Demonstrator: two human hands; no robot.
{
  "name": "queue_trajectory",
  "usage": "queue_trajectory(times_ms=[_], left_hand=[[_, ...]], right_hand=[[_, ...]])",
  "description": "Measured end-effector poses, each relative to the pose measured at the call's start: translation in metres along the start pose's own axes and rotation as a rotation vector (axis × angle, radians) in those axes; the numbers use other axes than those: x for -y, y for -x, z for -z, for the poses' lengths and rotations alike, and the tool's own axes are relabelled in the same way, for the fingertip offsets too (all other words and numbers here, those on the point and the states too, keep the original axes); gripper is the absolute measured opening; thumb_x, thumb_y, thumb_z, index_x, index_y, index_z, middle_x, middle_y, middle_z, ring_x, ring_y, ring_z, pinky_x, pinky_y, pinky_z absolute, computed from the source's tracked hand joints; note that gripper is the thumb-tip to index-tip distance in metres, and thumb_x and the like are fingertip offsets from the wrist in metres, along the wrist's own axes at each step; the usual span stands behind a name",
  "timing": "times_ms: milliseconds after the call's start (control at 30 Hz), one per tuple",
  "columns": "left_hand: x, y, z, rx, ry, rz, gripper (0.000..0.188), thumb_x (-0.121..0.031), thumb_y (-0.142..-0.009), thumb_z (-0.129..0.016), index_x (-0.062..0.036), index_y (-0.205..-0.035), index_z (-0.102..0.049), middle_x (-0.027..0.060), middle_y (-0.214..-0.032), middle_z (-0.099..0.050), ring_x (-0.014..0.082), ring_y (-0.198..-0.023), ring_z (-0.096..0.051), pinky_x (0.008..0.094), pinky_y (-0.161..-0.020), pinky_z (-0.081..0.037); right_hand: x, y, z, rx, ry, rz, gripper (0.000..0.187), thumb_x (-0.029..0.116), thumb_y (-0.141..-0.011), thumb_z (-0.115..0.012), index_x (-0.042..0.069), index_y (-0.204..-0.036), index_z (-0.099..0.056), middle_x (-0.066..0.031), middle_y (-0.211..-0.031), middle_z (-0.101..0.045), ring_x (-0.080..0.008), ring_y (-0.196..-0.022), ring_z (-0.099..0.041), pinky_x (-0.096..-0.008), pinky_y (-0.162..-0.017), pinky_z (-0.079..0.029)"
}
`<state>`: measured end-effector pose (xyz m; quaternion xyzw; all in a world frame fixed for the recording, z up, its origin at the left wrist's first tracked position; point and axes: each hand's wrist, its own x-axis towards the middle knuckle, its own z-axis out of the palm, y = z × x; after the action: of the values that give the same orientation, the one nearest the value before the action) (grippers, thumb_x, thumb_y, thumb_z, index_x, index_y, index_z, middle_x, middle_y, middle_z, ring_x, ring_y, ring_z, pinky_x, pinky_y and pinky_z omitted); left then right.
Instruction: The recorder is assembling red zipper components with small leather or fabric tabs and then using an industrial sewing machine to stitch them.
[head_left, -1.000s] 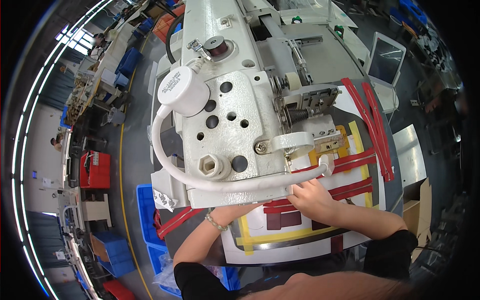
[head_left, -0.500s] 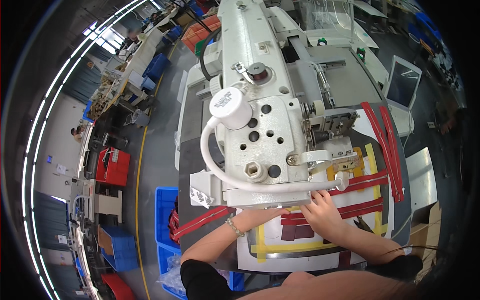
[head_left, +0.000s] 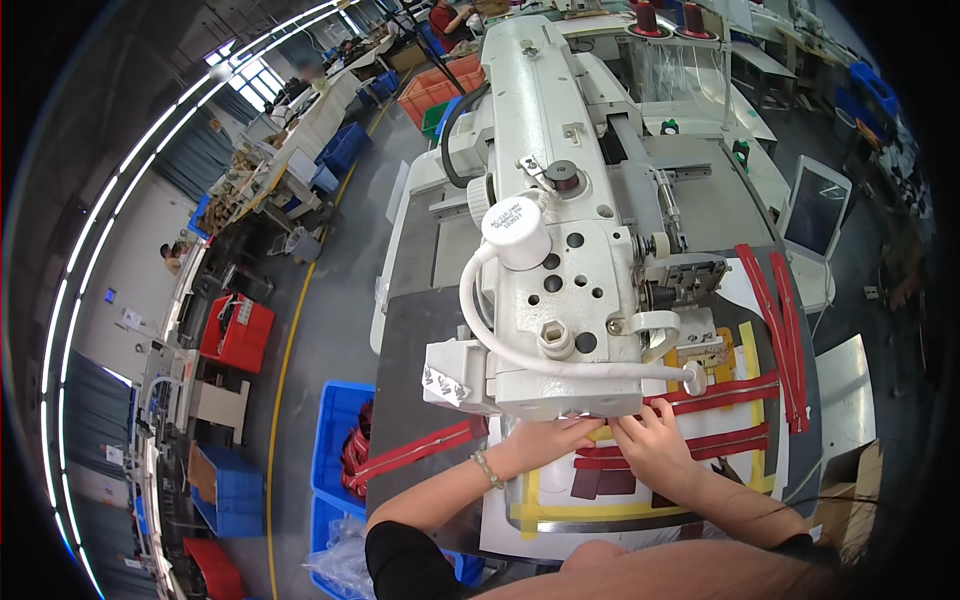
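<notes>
grey factory floor (head_left: pixel 330 300), blue bins (head_left: pixel 345 450), bright windows (head_left: pixel 250 70).

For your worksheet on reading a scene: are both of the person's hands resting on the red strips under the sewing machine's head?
Yes, the left hand and right hand both press on the red strips below the sewing machine.

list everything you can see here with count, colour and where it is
sewing machine: one, white, centre, over the work table
work table: one, dark grey, under the machine
hose: one, white, looping down the machine's front
red strips: several, red, on the template right of the hands
loose red strips: two, red, along the table's right edge
template: one, white with yellow tape lines, under the hands
tablet: one, white frame, right of the machine
bins: several, blue, on the floor at left
crate: one, red, far left
left hand: on the strips, with a bracelet
right hand: on the strips beside it
</notes>
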<state>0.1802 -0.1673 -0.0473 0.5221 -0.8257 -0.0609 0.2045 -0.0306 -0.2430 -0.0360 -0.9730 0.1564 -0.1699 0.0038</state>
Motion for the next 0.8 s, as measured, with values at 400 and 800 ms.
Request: queue_trajectory(times_ms=[400, 800], left_hand=[[-0.026, 0.002, -0.011, -0.055, -0.333, 0.014, 0.037, -0.027, -0.083, -0.061, -0.0083, -0.115, -0.057, -0.0011, -0.111, -0.06, 0.0123, -0.103, -0.057, 0.0347, -0.087, -0.039], [-0.01, 0.024, -0.001, 0.056, -0.13, 0.056, 0.048, -0.024, -0.086, -0.059, -0.0093, -0.131, -0.048, 0.0076, -0.123, -0.051, 0.0266, -0.111, -0.047, 0.043, -0.096, -0.033]], right_hand=[[0.004, 0.005, -0.006, -0.06, 0.015, -0.036, 0.033, 0.01, -0.076, -0.055, -0.004, -0.105, -0.061, -0.0153, -0.108, -0.058, -0.0272, -0.093, -0.056, -0.0434, -0.092, -0.038], [0.006, 0.006, -0.011, -0.093, -0.014, -0.075, 0.035, 0.004, -0.074, -0.055, -0.004, -0.107, -0.06, -0.013, -0.112, -0.057, -0.0241, -0.096, -0.055, -0.0439, -0.095, -0.036]])
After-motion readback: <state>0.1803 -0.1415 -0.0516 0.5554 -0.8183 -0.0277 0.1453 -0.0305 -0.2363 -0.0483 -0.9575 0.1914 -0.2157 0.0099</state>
